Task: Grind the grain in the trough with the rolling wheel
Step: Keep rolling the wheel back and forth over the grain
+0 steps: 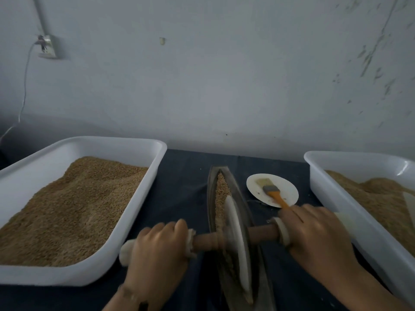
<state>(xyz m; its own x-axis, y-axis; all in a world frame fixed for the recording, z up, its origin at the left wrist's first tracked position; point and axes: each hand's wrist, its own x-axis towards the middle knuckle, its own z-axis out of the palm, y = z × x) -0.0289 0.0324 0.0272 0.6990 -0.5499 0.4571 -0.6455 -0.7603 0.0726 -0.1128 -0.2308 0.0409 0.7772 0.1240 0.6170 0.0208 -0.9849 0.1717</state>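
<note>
A long dark boat-shaped trough [238, 191] runs away from me down the middle of the table, with tan grain [221, 190] lying along its groove. A pale rolling wheel [238, 241] stands on edge in the trough, on a brown wooden axle [262, 233] that crosses it. My left hand [158, 245] grips the cloth-wrapped left end of the axle. My right hand [314, 232] grips the wrapped right end. The near part of the trough is partly hidden behind the wheel.
A white tub [134, 144] heaped with grain stands at the left, and a second white tub [332, 176] with grain stands at the right. A small white plate [289, 189] beside the trough holds an orange-handled brush [272, 191]. A dark cloth [182, 176] covers the table.
</note>
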